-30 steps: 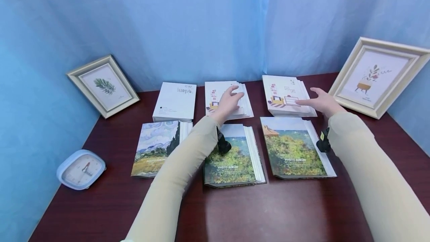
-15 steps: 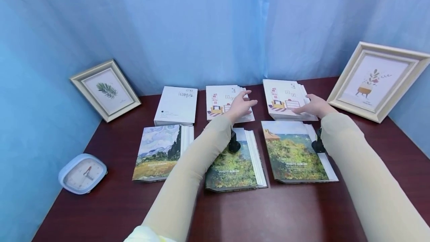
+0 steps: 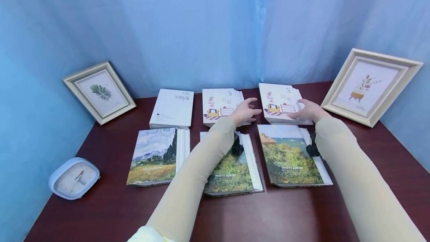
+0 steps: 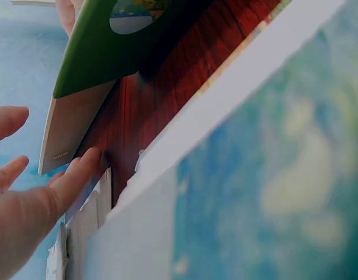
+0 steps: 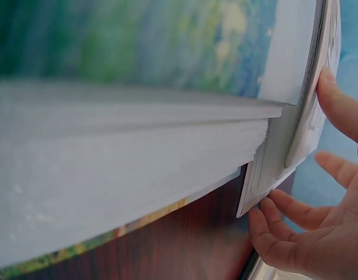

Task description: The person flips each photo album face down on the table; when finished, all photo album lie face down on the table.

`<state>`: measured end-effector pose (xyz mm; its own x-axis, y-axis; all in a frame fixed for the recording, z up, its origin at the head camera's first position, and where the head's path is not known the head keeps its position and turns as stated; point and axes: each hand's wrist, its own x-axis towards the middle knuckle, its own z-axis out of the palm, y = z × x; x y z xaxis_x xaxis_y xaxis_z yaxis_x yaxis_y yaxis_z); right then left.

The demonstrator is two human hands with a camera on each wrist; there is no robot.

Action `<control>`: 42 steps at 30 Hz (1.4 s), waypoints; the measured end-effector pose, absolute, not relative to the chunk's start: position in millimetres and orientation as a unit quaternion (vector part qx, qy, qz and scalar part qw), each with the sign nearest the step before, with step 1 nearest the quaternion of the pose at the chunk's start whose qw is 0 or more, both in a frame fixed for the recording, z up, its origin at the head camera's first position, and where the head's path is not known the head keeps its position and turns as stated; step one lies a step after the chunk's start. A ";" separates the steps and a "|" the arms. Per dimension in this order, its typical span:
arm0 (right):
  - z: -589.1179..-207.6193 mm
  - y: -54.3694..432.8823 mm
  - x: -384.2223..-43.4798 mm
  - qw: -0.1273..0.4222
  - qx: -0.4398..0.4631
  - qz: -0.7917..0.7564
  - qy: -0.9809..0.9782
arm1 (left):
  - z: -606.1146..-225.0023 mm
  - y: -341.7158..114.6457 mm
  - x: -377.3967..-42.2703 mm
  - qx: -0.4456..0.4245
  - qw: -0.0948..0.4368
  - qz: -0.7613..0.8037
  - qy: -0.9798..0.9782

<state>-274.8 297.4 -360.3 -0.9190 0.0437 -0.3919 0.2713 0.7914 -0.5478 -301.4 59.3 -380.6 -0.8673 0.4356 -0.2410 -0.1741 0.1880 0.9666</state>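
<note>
At the back right lies a white album (image 3: pixel 277 98) printed with a yellow armchair and a cabinet. My right hand (image 3: pixel 308 111) grips its right side: in the right wrist view the thumb (image 5: pixel 336 105) lies on the cover, the fingers curl at the lower edge. My left hand (image 3: pixel 246 112) reaches over the right edge of the matching white middle album (image 3: pixel 215 102), fingers spread towards the gap between the two. Nothing is held in it in the left wrist view, where the fingers stand beside the green spine (image 4: pixel 97 52) of an album.
In front lie three painted-cover photo albums, left (image 3: pixel 154 156), middle (image 3: pixel 228 174) and right (image 3: pixel 292 156). A plain white album (image 3: pixel 173 107) lies back left. Picture frames lean at the left (image 3: pixel 100 92) and right (image 3: pixel 369 85) against blue curtains (image 3: pixel 215 29). A blue clock (image 3: pixel 74 178) stands front left.
My left hand has moved right, from over the middle white album to its right edge. My right hand has moved left and closed on the side of the right white album.
</note>
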 end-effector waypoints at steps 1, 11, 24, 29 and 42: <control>-360.8 296.9 -274.5 0.187 0.082 -0.312 0.928 | -381.9 59.7 -301.3 0.088 0.250 0.631 0.729; -358.9 287.3 -274.5 0.193 0.048 -0.277 0.940 | -383.6 66.2 -297.0 0.104 0.257 0.630 0.726; -353.7 265.3 -274.0 0.196 0.054 -0.286 0.936 | -390.8 65.2 -297.3 0.074 0.224 0.642 0.729; -357.8 266.1 -275.3 0.192 0.056 -0.315 0.928 | -392.6 65.9 -298.3 0.056 0.215 0.676 0.703; -360.1 265.3 -278.5 0.197 0.038 -0.353 0.914 | -384.4 53.6 -298.7 0.033 0.217 0.735 0.642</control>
